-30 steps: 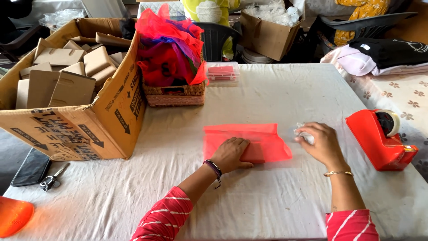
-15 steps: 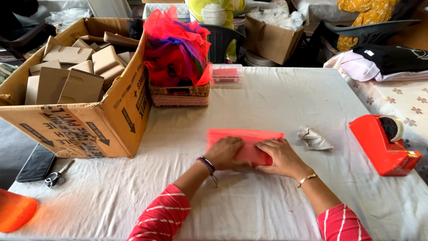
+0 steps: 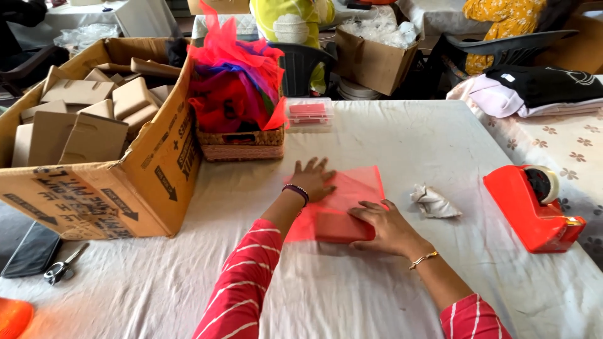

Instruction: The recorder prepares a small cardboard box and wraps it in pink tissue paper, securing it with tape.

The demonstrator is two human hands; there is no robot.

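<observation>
Head view, frame centre: our left hand (image 3: 314,179) moved up, fingers spread flat on sheer red tissue sheet (image 3: 355,188); right hand (image 3: 384,227) flat, pressing small red box (image 3: 336,227).

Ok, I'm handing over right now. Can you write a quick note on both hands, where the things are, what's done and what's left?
Left hand: flat, fingers spread, pressing the far part of the red sheet to the table.
Right hand: flat on the near fold of the sheet, which lies over a small flat red block.
White wad: on the table, right of the sheet, apart from it.
Tape dispenser: far right, untouched.
Basket of coloured sheets and carton of small boxes: to the left.
Done: sheet partly folded over the block.
Left: far part still spread flat; no tape on it that I can see.
</observation>
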